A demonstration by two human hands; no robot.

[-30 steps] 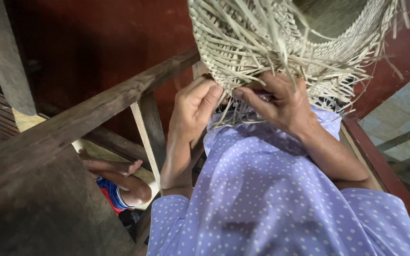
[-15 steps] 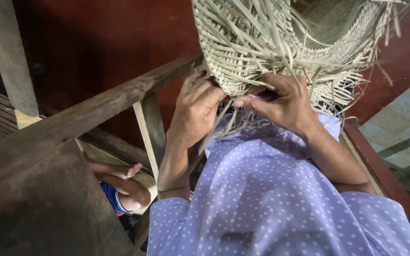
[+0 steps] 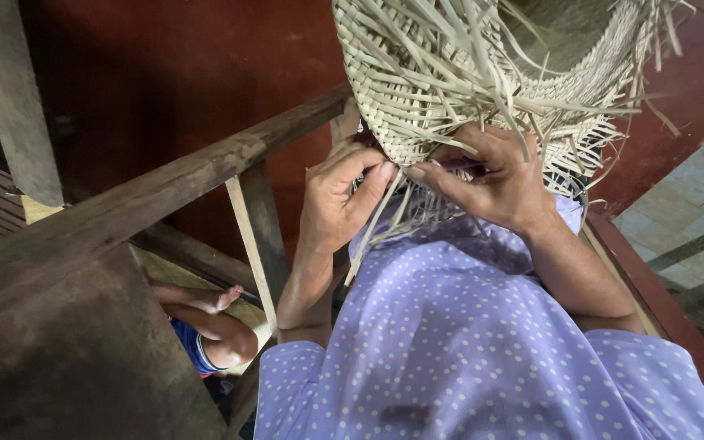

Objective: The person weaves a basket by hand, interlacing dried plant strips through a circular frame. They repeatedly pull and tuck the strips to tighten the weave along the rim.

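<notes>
Garment: loose lilac cotton dress (image 3: 466, 350), small white polka dots all over, short sleeves ending above the elbows. Forearms bare. Left hand (image 3: 337, 195) and right hand (image 3: 495, 175): no rings, no bracelets visible.

Loose straw ends (image 3: 531, 90) are crowding the woven basket (image 3: 417, 90) at twelve o'clock, a wooden rail (image 3: 165, 187) is blocking nine o'clock, while open floor (image 3: 694, 212) is lying at three o'clock.

The basket (image 3: 466, 73) is woven from dry, pale straw strips, matt and rough, with loose ends sticking out. The railing (image 3: 165, 195) is old, rough, dull brown wood. The dress (image 3: 466, 350) is soft purple cloth with white dots.
</notes>
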